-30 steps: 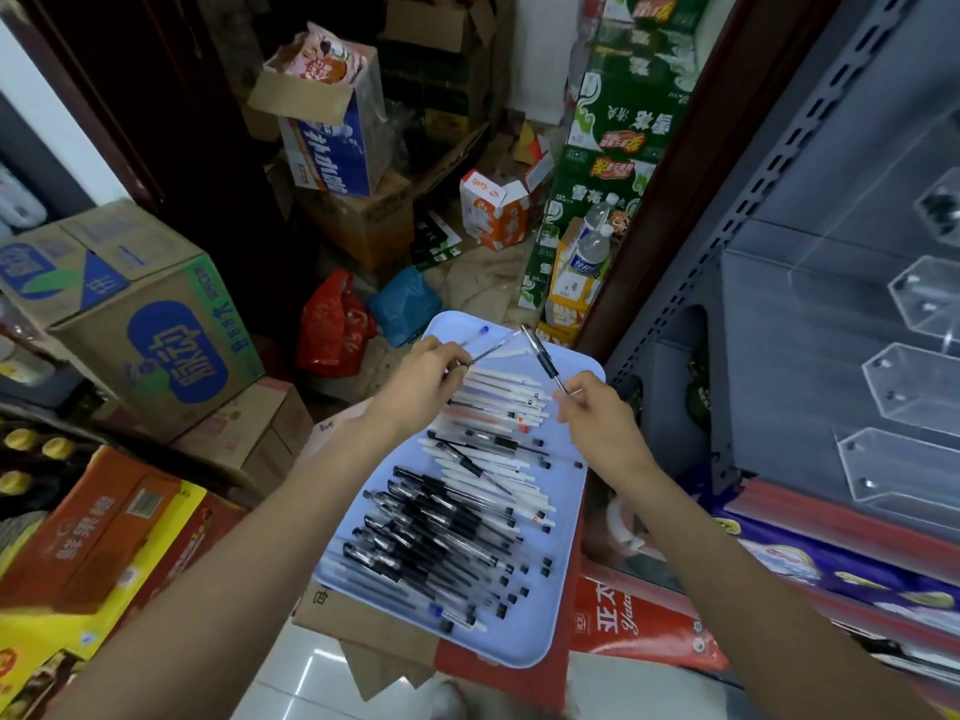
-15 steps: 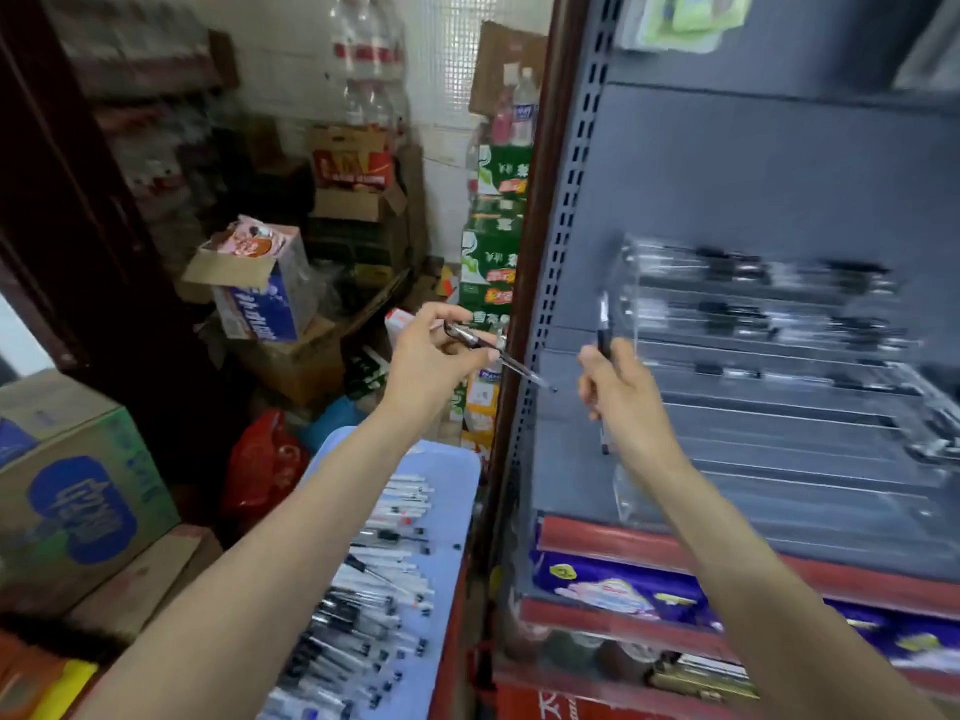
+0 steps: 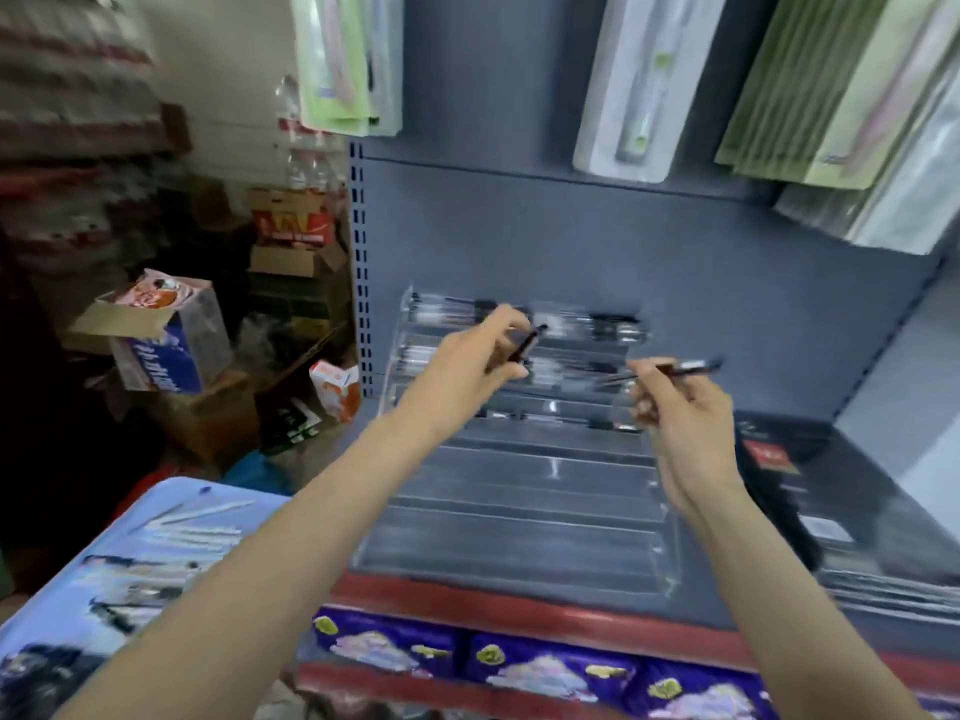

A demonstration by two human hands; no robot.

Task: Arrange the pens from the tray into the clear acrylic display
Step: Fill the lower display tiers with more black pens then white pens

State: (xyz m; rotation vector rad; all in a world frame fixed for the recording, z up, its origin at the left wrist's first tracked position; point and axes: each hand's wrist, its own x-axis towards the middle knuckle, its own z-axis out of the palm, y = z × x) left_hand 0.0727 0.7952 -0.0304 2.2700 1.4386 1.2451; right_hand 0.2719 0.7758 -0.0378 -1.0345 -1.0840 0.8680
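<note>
While both hands hover over the display, each carries a pen.
Left hand [image 3: 467,356]: fingers pinch a dark pen [image 3: 524,344], its long axis slanting up and to the right, over the upper rows.
Right hand [image 3: 680,407]: fingers curl round a second pen [image 3: 680,367], lying nearly level, tip pointing left.
Key relation: the display [image 3: 519,491] has rows running left to right; the right pen already lies close to that line, while the left one would, I judge, need turning.
Nearer hand: left sits higher, by the filled rows; right hangs over the middle.
Display contents: top rows hold pens; the lower rows look unfilled, though blur hides detail.
Tray [image 3: 78,579]: lower left, well apart, many pens [image 3: 130,589] left in it.
</note>
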